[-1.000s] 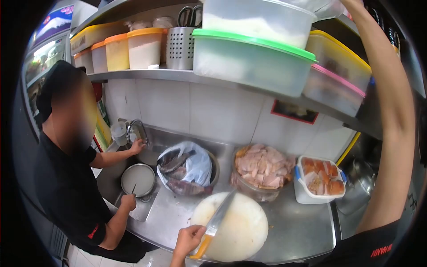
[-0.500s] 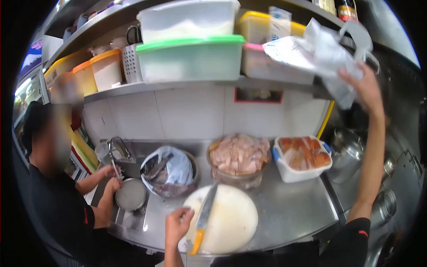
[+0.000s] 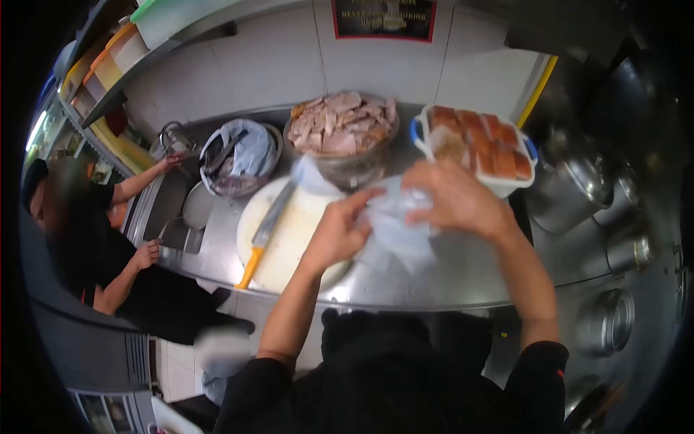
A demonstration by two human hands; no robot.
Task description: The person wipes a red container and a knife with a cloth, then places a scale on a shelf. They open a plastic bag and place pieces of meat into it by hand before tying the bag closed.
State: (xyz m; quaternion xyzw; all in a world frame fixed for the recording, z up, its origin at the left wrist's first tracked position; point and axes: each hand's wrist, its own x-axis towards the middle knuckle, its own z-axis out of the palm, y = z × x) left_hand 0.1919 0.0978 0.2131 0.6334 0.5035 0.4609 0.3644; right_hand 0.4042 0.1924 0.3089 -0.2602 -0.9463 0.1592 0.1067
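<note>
Between my two hands is a thin, whitish plastic bag (image 3: 399, 230), blurred by motion, over the steel counter. My left hand (image 3: 338, 235) pinches its left side above the right part of a round white cutting board (image 3: 293, 246). My right hand (image 3: 457, 197) grips the bag's upper right side, just in front of a white tub (image 3: 499, 186) of browned, square-cut pieces. A knife (image 3: 272, 217) with a yellow handle lies on the board, its handle toward the front edge. Behind the bag stands a metal bowl (image 3: 354, 168) heaped with pale meat slices (image 3: 343, 126).
A bag-lined bowl (image 3: 242, 152) with dark contents stands left of the meat. At far left, another person (image 3: 87, 224) works by the sink (image 3: 173, 231). Steel pots (image 3: 575, 188) line the right side. A shelf (image 3: 159, 65) overhangs the back left.
My right hand has come down from the shelf with the plastic bag, and my left hand has moved to it. My view has tilted downward. The other person's hands have moved apart.
</note>
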